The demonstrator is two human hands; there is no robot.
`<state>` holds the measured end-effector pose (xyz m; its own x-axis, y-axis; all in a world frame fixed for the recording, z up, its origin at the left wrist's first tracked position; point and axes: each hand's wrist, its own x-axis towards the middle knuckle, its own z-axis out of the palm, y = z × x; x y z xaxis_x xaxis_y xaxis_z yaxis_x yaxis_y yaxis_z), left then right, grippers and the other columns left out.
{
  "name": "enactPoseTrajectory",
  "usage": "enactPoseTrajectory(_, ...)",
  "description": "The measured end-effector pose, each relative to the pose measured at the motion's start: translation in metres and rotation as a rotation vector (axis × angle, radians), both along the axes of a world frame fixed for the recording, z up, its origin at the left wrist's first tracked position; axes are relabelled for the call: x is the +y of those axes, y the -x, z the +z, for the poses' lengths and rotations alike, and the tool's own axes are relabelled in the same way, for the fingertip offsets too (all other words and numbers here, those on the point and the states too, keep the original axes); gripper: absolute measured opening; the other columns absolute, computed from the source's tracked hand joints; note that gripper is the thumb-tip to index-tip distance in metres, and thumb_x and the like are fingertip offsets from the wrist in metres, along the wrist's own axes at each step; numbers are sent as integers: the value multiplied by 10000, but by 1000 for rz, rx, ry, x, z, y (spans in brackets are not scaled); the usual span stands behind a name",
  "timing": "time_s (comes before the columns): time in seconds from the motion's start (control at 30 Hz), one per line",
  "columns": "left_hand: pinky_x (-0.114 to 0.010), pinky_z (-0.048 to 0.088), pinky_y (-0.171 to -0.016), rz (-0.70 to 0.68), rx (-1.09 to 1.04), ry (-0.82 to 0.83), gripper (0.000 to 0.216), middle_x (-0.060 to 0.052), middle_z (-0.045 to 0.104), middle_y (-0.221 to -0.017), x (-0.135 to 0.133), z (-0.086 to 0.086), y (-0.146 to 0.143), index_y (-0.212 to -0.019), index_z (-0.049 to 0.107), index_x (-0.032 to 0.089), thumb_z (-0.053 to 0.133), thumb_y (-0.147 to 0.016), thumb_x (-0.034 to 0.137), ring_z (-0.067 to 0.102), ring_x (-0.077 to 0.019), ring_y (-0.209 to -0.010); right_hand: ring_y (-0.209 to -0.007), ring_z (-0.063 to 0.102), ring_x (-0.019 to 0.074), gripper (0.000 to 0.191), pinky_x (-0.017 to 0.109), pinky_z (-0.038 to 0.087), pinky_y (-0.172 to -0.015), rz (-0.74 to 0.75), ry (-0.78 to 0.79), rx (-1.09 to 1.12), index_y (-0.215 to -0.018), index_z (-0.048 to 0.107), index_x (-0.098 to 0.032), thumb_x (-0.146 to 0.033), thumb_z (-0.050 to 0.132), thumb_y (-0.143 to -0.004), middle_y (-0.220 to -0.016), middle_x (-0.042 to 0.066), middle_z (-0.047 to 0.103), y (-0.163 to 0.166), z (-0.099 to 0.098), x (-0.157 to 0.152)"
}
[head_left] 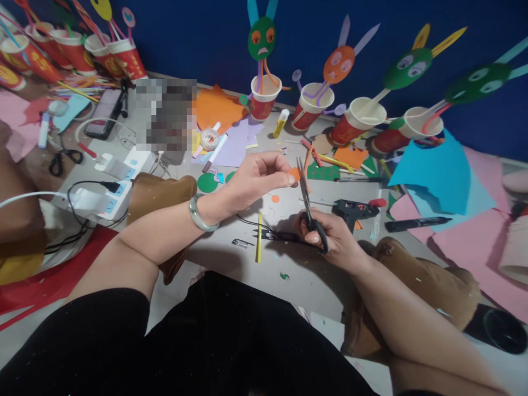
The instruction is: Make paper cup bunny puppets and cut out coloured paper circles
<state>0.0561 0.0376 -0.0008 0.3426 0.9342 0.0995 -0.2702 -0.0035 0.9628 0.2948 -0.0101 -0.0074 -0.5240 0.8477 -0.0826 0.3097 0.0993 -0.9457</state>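
My left hand [266, 179] pinches a small orange paper piece [294, 175] between thumb and fingertips. My right hand [332, 236] has its fingers through the black handles of the scissors [306, 192], blades pointing up beside the orange piece. A thin orange strip [307, 159] shows at the blades; whether it joins the piece I cannot tell. On the surface below lie a small orange paper disc [275, 199], a yellow stick [259, 237] and a green paper scrap [284, 275]. A black glue gun [350, 210] lies just beyond my right hand.
Several red paper cups [264, 104] with paper-faced figures stand along the blue wall [198, 38]. A glue stick [281, 124], blue paper [433, 176] and pink paper [466, 247] lie around. At left are a power strip [119, 190], black scissors [66, 159] and another person's arm [18, 192].
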Motion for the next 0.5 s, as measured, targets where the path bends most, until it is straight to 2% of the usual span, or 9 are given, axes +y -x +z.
enactPoseTrajectory(0.1, -299, 573, -783, 21, -3, -3, 364, 10, 738, -826, 0, 0, -1, -801, 644, 215, 898, -856, 470, 713, -125, -821, -700, 504, 210, 843, 358, 392, -665, -3, 1, 12, -624, 549, -240, -1059, 689, -767, -642, 34, 574, 1, 1, 0)
enactPoseTrajectory(0.3, -313, 605, -796, 108, 40, 36, 519, -16, 725, -791, 0, 2, -5, -791, 663, 205, 785, -968, 678, 746, -143, -817, -694, 503, 207, 837, 355, 395, -666, -2, 0, 16, -625, 539, -242, -1051, 692, -776, -647, 32, 573, 0, 1, -1)
enactPoseTrajectory(0.4, -298, 593, -783, 78, 40, 8, 552, -8, 742, -810, -1, 3, -5, -799, 678, 204, 883, -880, 709, 732, -132, -811, -702, 509, 209, 836, 356, 396, -673, 8, -3, 12, -635, 545, -240, -1051, 685, -783, -643, 30, 568, 0, 1, 0)
enactPoseTrajectory(0.5, -267, 558, -726, 37, 35, -37, 551, 21, 742, -809, -4, 4, -3, -811, 693, 206, 1028, -731, 636, 673, -100, -755, -709, 508, 209, 840, 357, 391, -676, -5, -6, 8, -642, 563, -236, -1057, 682, -774, -642, 29, 565, 0, 2, 1)
